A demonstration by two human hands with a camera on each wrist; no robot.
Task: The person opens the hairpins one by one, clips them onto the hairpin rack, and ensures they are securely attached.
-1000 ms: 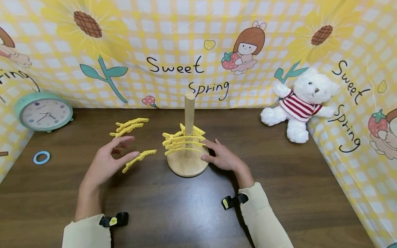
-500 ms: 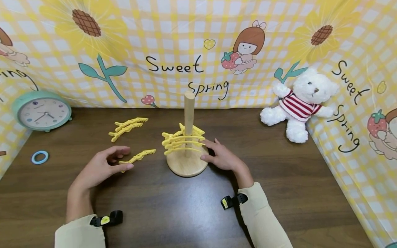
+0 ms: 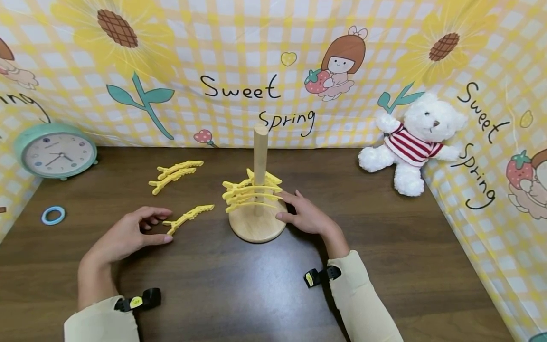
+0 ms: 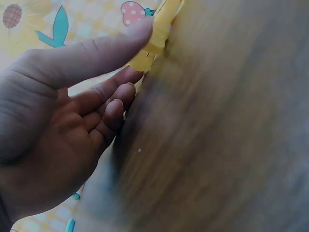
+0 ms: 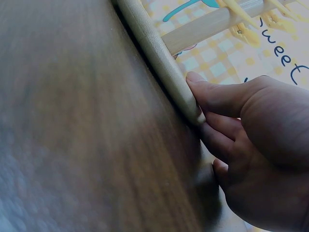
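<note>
Near the table's middle stands a wooden stand [image 3: 256, 230], a round base with an upright post. Several yellow alligator hair clips [image 3: 252, 190] surround the lower post. At the base's right edge, my right hand [image 3: 309, 216] holds the rim, thumb on its upper edge and fingers against its side in the right wrist view. My left hand [image 3: 128, 232] is around the forked end of a loose yellow hair clip [image 3: 190, 217], thumb and fingers spread apart on either side. In the left wrist view, the thumb tip overlaps that yellow clip [image 4: 159, 36].
Two more yellow hair clips [image 3: 175, 175] lie side by side farther back. A blue ring [image 3: 53, 215] and a green alarm clock [image 3: 57, 152] are at the left. A white teddy bear [image 3: 412, 147] in a striped shirt sits back right, against the checkered cloth [image 3: 239, 57].
My left hand has come down and left to the forked end of the nearest loose clip. The right hand stays at the base.
</note>
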